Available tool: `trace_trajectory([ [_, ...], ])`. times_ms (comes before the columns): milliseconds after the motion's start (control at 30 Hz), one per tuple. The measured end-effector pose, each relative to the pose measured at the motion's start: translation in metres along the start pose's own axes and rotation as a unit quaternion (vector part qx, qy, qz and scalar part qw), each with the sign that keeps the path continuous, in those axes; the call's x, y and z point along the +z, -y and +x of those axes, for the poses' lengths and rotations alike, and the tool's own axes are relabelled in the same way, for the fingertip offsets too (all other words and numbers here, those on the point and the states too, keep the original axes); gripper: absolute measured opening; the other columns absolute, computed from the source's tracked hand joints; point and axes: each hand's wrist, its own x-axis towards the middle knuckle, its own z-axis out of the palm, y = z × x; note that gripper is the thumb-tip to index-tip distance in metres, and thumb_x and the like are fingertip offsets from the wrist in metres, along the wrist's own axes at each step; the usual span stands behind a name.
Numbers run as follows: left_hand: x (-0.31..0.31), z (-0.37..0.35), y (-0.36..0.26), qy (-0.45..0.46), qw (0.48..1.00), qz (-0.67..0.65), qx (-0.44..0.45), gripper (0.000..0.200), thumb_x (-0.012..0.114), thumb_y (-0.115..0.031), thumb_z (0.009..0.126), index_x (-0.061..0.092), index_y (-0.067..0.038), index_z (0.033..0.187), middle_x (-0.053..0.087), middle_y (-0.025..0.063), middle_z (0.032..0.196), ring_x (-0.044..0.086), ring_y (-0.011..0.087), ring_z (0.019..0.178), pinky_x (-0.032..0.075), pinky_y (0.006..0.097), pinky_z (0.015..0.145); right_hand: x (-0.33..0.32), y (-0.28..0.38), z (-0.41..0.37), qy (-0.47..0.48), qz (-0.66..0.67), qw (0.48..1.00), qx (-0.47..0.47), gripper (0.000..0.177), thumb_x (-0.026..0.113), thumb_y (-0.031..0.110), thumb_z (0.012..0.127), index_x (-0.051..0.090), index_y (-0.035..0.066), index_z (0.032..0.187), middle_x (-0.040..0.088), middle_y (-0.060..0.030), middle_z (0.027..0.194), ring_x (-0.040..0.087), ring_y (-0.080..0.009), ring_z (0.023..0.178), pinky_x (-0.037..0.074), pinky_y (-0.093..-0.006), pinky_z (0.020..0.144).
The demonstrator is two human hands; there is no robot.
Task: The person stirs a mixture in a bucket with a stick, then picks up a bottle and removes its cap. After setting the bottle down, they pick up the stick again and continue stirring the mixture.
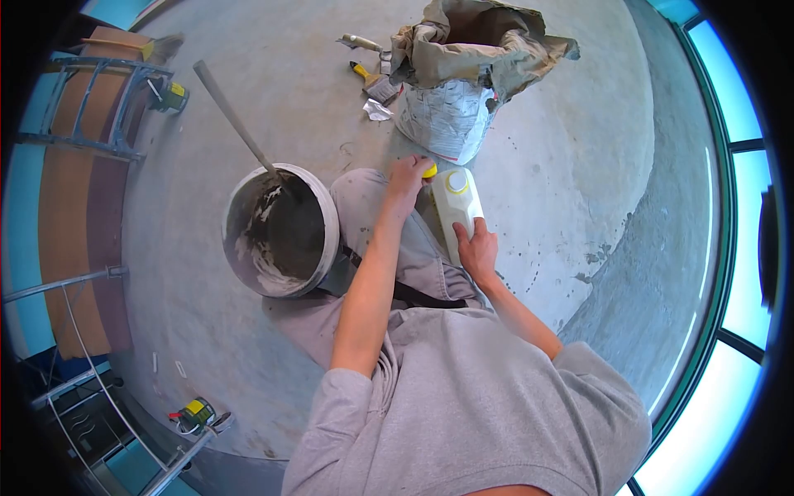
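Pinched in my left hand [406,183] is a yellow screw cap [430,171], held just left of the jug's mouth. My right hand [477,250] grips the lower side of a white plastic jug [456,202], whose round opening faces up toward me. To the left of my knee stands a white bucket [332,217] with grey, wet-looking mix inside its walls. A long stick [236,118] leans out of that bucket, its lower end hidden in the mix.
Beyond the jug stands an open paper sack [447,116] with a torn, crumpled top. A paintbrush [376,83], a scraper [361,41] and a foil scrap [377,111] lie beside it. Metal frames [91,107] and cans [171,95] stand at left; windows line the right.
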Motion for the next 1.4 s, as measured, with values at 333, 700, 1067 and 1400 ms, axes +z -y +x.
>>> trace_trajectory([
  [333, 0.035, -0.032, 0.009, 0.021, 0.831, 0.497, 0.251, 0.037, 0.064, -0.018, 0.081, 0.058, -0.011, 0.117, 0.055, 0.0212, 0.098, 0.059, 0.0402, 0.088, 0.049, 0.0443, 0.076, 0.0, 0.001, 0.001, 0.01, -0.002, 1.0, 0.003, 0.037, 0.062, 0.034, 0.085, 0.054, -0.001, 0.092, 0.063, -0.0267, 0.077, 0.058, -0.0459, 0.07, 0.042, -0.05, 0.071],
  [700, 0.03, -0.025, 0.021, 0.056, 0.789, 0.506, 0.345, 0.04, 0.067, -0.015, 0.08, 0.057, -0.008, 0.118, 0.052, 0.0126, 0.102, 0.06, 0.0309, 0.089, 0.051, 0.0412, 0.074, -0.002, 0.003, 0.001, 0.011, -0.001, 1.0, -0.005, 0.037, 0.061, 0.035, 0.086, 0.054, -0.001, 0.092, 0.064, -0.0266, 0.076, 0.059, -0.0461, 0.071, 0.043, -0.0499, 0.072],
  [1067, 0.035, -0.017, -0.002, 0.029, 0.79, 0.502, 0.351, 0.014, 0.06, -0.014, 0.084, 0.066, -0.01, 0.096, 0.062, 0.0091, 0.091, 0.062, 0.0301, 0.082, 0.05, 0.0406, 0.071, -0.002, 0.004, 0.0, 0.0, -0.004, 1.0, -0.016, 0.038, 0.061, 0.033, 0.086, 0.054, -0.003, 0.093, 0.063, -0.0281, 0.076, 0.06, -0.048, 0.071, 0.045, -0.0536, 0.068],
  [1400, 0.045, -0.003, -0.026, 0.111, 0.606, 0.676, 0.404, 0.019, 0.059, -0.008, 0.075, 0.063, -0.008, 0.093, 0.064, 0.0044, 0.089, 0.065, 0.0266, 0.077, 0.053, 0.0382, 0.062, 0.001, 0.0, 0.0, -0.01, -0.008, 0.999, -0.03, 0.037, 0.062, 0.033, 0.086, 0.054, -0.002, 0.093, 0.063, -0.0284, 0.074, 0.059, -0.0485, 0.069, 0.045, -0.0542, 0.067],
])
